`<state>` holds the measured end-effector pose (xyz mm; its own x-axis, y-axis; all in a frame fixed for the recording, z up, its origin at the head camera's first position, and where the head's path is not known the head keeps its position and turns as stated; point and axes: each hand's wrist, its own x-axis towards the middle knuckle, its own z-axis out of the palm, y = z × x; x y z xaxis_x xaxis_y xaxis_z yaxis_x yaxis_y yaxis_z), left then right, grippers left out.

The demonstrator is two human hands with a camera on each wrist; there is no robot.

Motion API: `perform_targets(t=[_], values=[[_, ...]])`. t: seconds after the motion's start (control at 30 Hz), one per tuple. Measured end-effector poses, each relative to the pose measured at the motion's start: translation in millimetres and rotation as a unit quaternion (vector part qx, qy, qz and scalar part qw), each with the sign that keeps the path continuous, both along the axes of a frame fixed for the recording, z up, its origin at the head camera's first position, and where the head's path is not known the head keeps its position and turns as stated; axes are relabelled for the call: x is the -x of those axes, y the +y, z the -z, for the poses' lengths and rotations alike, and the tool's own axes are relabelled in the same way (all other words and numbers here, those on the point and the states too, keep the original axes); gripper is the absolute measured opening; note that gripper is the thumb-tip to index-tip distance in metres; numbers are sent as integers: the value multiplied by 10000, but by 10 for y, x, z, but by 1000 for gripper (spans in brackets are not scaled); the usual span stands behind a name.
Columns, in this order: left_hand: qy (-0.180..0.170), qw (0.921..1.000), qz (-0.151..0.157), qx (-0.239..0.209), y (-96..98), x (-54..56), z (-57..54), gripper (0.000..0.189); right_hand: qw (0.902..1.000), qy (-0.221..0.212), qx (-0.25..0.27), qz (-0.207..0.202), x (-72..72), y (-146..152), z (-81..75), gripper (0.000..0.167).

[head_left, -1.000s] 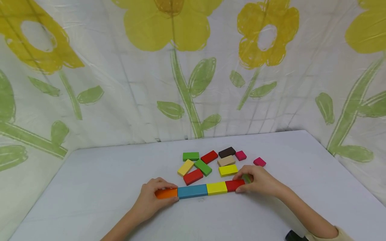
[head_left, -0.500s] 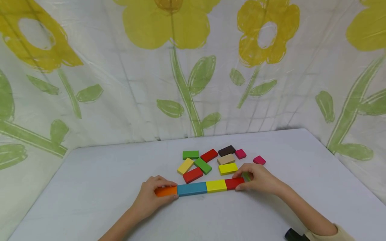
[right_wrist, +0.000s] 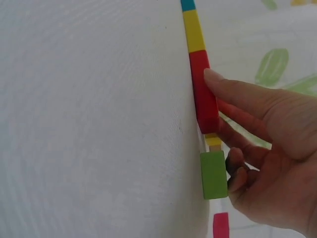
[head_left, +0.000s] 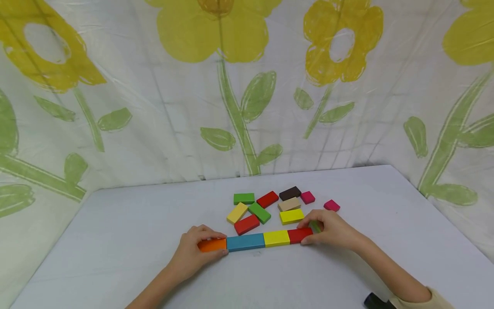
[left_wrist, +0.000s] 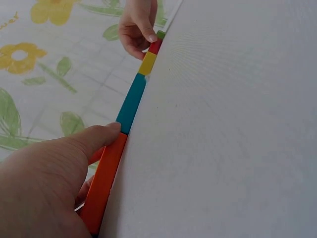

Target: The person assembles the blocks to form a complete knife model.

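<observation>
Four flat blocks lie end to end in a row on the white table (head_left: 115,266). At the row's left end, my left hand (head_left: 193,251) grips the orange block (head_left: 213,245) between thumb and fingers. A longer blue block (head_left: 245,242) and a yellow block (head_left: 276,238) make up the middle. On the right end, my right hand (head_left: 329,229) pinches the red block (head_left: 300,235); in the right wrist view the thumb lies along its side. A green block (right_wrist: 214,175) sits beside the curled lower fingers of that hand, just beyond the red block.
Behind the row lies a loose group of blocks, among them a dark brown block (head_left: 290,193), a tan block (head_left: 289,204) and a second yellow block (head_left: 292,216). A small pink block (head_left: 332,205) lies apart at right. A flowered curtain (head_left: 173,94) hangs behind the table.
The view has tipped very slightly. Both hands and the row of blocks hold their places.
</observation>
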<state>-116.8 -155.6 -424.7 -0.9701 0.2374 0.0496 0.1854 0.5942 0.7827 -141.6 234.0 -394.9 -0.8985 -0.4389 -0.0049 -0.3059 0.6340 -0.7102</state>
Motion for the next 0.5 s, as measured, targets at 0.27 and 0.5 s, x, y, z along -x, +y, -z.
perform_targets(t=[0.27, 0.5], values=[[-152, 9997, -53, -158, -35, -4, -25, 35, 9997, 101, 217, 94, 9, 107, -102, 30], [-181, 9993, -101, -322, -86, 9, 2, 29, 9981, 107, -25, 608, 26, 188, -139, 38]])
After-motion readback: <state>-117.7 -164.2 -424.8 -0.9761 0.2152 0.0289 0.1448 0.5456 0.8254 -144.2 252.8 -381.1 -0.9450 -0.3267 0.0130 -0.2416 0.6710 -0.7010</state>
